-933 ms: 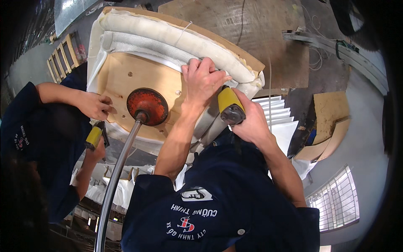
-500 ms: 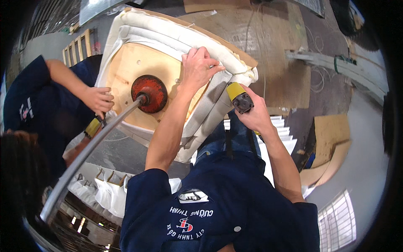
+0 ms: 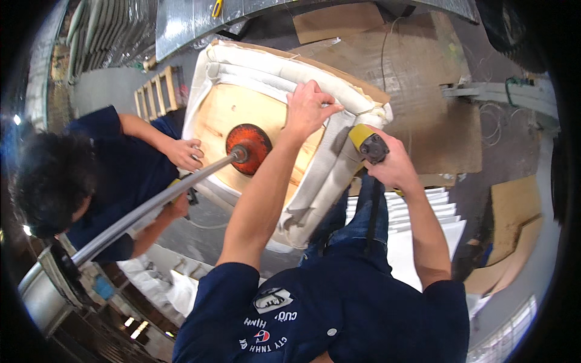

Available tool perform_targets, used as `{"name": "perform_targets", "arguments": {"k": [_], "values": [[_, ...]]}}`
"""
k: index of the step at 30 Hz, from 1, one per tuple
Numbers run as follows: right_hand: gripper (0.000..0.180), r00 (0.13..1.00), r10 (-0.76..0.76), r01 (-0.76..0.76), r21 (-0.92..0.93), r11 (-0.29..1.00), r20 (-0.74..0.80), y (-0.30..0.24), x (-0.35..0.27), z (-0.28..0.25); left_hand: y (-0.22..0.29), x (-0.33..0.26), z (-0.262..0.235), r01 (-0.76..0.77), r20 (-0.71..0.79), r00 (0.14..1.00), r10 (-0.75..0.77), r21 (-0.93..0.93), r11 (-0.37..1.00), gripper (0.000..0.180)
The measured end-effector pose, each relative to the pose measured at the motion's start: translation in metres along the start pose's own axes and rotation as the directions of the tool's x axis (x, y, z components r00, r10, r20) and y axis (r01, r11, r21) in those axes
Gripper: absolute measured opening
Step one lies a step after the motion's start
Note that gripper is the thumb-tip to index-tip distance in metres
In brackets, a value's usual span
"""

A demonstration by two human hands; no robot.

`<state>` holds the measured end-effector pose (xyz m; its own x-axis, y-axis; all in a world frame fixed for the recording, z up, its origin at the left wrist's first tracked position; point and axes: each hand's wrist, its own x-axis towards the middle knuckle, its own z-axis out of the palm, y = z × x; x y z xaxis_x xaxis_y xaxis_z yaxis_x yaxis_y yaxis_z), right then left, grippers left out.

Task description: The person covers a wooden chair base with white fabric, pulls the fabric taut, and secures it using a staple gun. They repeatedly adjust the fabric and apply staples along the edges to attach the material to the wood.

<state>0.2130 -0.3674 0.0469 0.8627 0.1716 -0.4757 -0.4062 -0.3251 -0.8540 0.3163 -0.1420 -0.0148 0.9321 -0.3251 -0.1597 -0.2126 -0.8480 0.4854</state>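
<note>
An upholstered chair piece [image 3: 363, 160] with pale grey fabric and padded edges lies before me, a light wooden panel [image 3: 233, 103] showing inside it. My left hand [image 3: 310, 109] pinches the fabric [image 3: 336, 130] near the right corner, thumb and finger together. In my right hand [image 3: 394, 163] is a yellow and black staple gun [image 3: 369, 144], its head beside the same padded edge. A red round pad [image 3: 249, 149] on a metal rod [image 3: 157, 202] rests against the wooden panel, left of my left forearm.
At the left, a co-worker's hand [image 3: 184, 155] is by the piece's opposite edge; their other hand [image 3: 177, 206] holds a partly hidden yellow and black tool. White folded sheets [image 3: 417, 212] stand by my legs. Cardboard [image 3: 417, 133] covers floor beyond, and a metal beam [image 3: 502, 91] lies right.
My view has shifted, so the whole scene sits further right and lower. Both my hands keep their places at the padded corner. The co-worker's head now shows more fully.
</note>
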Motion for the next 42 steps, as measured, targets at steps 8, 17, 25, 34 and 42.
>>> {"name": "perform_targets", "arguments": {"k": [8, 17, 25, 34, 42], "values": [[0.057, 0.986, -0.138, 0.131, -0.078, 0.988, -0.093, 0.006, -0.002, 0.009, 0.005, -0.002, 0.000, -0.056, 0.013, 0.998, 0.055, 0.031, 0.998, 0.032], [0.046, 0.972, -0.199, 0.201, 0.004, 0.979, -0.123, 0.004, -0.001, 0.007, -0.003, 0.001, 0.002, -0.051, -0.034, 0.998, 0.051, 0.005, 0.999, 0.028], [0.033, 0.980, -0.135, 0.127, -0.065, 0.990, -0.143, 0.004, 0.017, 0.014, -0.009, -0.057, 0.001, -0.289, -0.516, 0.812, 0.271, 0.048, 0.956, 0.033], [0.019, 0.993, 0.112, -0.111, 0.022, 0.994, -0.021, -0.040, 0.028, 0.004, 0.037, -0.111, 0.025, -0.341, 0.138, 0.940, 0.313, 0.295, 0.893, 0.083], [0.016, 0.976, 0.193, -0.173, -0.187, 0.967, 0.096, -0.044, 0.068, 0.010, 0.034, -0.104, 0.024, -0.258, 0.171, 0.963, 0.209, 0.359, 0.897, 0.088]]}}
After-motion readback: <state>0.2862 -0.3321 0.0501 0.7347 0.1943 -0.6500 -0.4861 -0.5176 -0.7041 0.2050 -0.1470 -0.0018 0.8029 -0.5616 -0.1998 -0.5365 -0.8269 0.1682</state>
